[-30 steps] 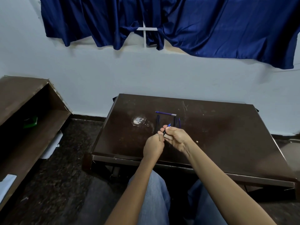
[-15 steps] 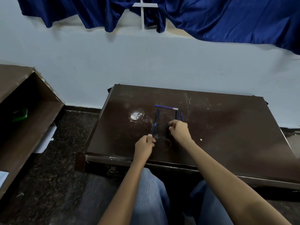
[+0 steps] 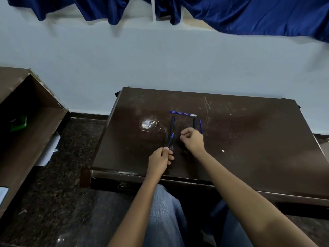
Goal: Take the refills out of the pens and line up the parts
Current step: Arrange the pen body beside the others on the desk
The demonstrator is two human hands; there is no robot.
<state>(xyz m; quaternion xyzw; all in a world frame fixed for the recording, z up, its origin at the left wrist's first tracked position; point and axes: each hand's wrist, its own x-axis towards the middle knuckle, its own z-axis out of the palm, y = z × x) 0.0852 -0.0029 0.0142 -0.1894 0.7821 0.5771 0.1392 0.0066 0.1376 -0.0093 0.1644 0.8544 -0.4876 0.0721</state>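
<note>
Left hand (image 3: 160, 161) pinched dark pen barrel (image 3: 170, 139), long axis pointing away; right hand (image 3: 193, 139) loosely curled just beside, contents indiscernible.

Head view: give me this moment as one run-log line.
left hand: holds pen near its lower end | right hand: curled, contents unclear | refill: flat on table, crosswise

Sitting at a scuffed dark brown table (image 3: 249, 139) against a pale wall (image 3: 160, 59).
Hanging above and beyond the hands, deep blue curtain (image 3: 249, 13); standing far left of the hands, an open brown cabinet (image 3: 32, 107); spreading beneath, dark speckled floor (image 3: 62, 184); glinting just left of the hands, a light reflection (image 3: 148, 123).
</note>
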